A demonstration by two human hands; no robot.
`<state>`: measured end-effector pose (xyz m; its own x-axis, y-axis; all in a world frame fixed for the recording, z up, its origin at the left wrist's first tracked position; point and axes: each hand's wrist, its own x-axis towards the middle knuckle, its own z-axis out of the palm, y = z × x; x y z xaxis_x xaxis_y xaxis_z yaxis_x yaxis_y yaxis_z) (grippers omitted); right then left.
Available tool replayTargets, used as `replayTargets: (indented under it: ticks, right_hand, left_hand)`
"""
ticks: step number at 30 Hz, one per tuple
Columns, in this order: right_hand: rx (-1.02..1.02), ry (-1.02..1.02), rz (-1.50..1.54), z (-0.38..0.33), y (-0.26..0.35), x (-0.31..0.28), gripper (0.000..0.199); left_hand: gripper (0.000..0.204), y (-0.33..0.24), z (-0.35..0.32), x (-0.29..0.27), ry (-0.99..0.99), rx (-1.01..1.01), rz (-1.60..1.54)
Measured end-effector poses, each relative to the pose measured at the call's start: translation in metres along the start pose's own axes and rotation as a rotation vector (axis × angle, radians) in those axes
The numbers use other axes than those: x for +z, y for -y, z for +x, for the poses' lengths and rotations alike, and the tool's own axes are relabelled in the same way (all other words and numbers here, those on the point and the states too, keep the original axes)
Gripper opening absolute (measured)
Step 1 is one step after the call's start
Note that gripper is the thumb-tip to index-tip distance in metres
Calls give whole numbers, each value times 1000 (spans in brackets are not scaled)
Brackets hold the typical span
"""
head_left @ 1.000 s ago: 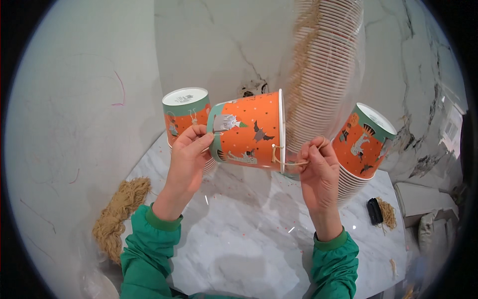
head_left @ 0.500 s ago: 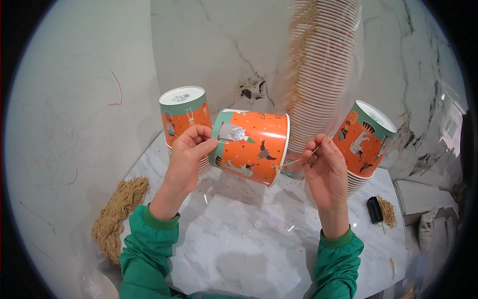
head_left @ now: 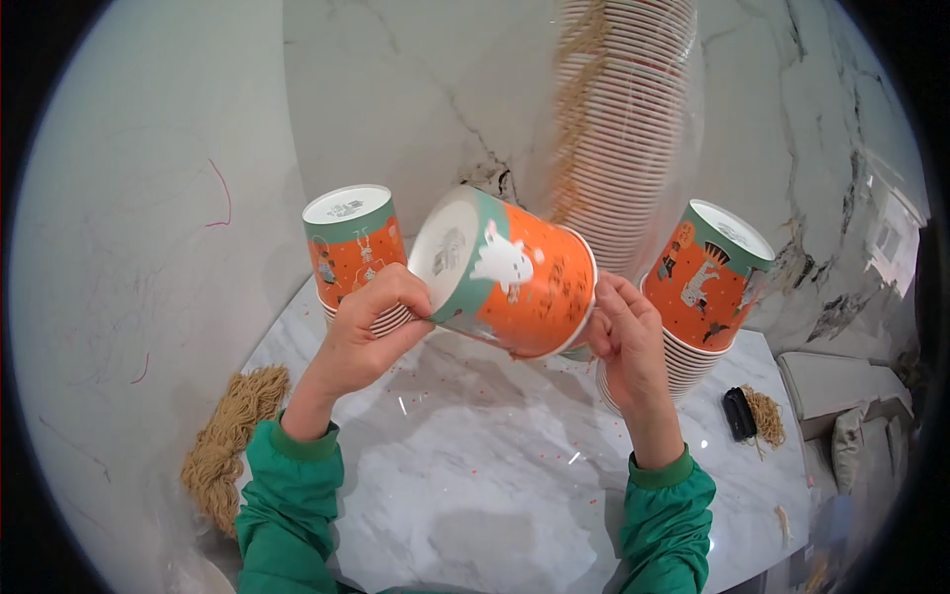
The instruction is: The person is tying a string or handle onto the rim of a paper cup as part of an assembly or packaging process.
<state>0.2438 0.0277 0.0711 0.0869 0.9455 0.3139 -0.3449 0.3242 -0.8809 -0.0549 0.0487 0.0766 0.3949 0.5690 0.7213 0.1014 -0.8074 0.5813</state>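
Note:
Above the table, both hands hold an orange paper bucket [head_left: 542, 287] tipped on its side, its white base facing left and its open rim facing right. It has a green band and a white ghost figure. My left hand [head_left: 368, 315] pinches the edge by the base between thumb and fingers. On the other side, my right hand [head_left: 629, 332] grips the rim, with its fingertips partly hidden behind it. No string shows in the right hand now. Just behind the left hand stands an upside-down stack of matching buckets [head_left: 358, 247]; another stack [head_left: 705, 282] is behind the right hand.
A tall plastic-wrapped stack of white-rimmed buckets [head_left: 628, 129] leans at the back by the marble wall. A bundle of tan string [head_left: 233, 436] lies at the table's left edge. Toward the right sit a black clip-like object [head_left: 738, 414] and more tan string [head_left: 765, 416].
The bucket has turned so its base and the ghost figure show. My right hand has moved from holding a short tan string near the rim to gripping the rim.

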Motion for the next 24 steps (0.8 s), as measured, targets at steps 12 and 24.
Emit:
replayTargets:
  ticks: [12, 24]
  right_hand:
    - [-88, 221, -231, -22, -22, 26, 17]
    - [-301, 528, -618, -31, -27, 19, 15]
  left_hand:
    - [31, -3, 0, -19, -200, -31, 133]
    - [47, -16, 5, -5, -2, 43, 143]
